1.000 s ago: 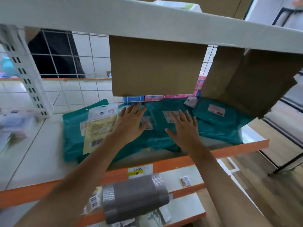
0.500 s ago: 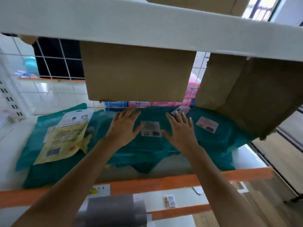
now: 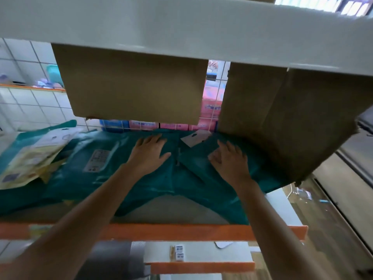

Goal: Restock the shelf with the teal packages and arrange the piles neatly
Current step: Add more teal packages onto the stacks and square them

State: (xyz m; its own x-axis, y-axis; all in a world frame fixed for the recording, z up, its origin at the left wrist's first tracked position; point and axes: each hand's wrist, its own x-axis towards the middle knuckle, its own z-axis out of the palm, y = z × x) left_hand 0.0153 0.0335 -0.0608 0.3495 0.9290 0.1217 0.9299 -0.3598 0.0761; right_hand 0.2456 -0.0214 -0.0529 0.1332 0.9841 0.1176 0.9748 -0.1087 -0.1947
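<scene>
Several teal packages (image 3: 96, 178) lie in overlapping piles across the white shelf (image 3: 282, 207) with its orange front edge. My left hand (image 3: 148, 154) rests flat, fingers straight, on the middle pile. My right hand (image 3: 230, 160) presses flat on the right-hand teal package (image 3: 203, 178), fingers reaching toward the back under a cardboard box. A white tag (image 3: 196, 137) sticks up between my two hands. The front corners of the packages hang close to the shelf edge.
Two cardboard boxes (image 3: 133, 85) (image 3: 282, 122) hang low from the upper shelf (image 3: 181, 27) above the piles. A yellow-and-white pouch (image 3: 30, 158) lies on the left teal pile. Pink and blue goods (image 3: 210, 106) show behind the wire grid. A grey bundle (image 3: 113, 259) sits on the lower shelf.
Both hands have slid further back and to the right over the teal piles. The view has moved closer and lower under the upper shelf.
</scene>
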